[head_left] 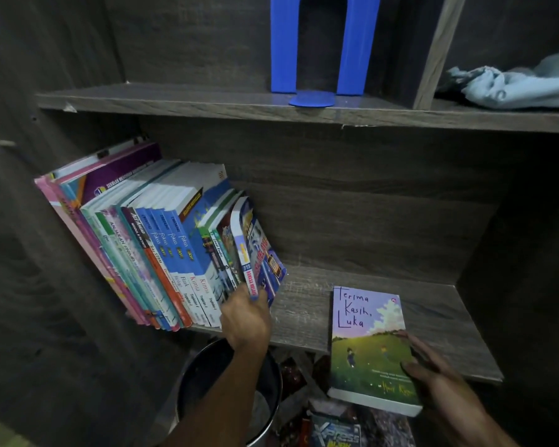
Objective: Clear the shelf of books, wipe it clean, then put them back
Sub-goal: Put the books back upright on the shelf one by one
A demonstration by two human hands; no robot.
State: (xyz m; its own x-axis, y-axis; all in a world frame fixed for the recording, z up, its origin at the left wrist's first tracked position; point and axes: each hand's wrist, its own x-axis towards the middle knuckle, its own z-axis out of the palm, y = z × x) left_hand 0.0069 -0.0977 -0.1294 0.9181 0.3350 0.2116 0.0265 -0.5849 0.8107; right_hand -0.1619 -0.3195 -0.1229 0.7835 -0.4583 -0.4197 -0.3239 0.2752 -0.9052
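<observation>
A row of books stands on the left half of the lower wooden shelf, leaning left against the side wall. My left hand grips the bottom of the rightmost thin books in that row. My right hand holds a paperback titled "Terima Kasih, Luka" by its lower right edge. That book lies flat and juts out over the shelf's front edge. A light blue cloth lies crumpled on the upper shelf at the right.
A blue plastic bookend stands on the upper shelf. Below the lower shelf sit a dark round bin and several loose books or magazines. The cabinet's side walls close in on both sides.
</observation>
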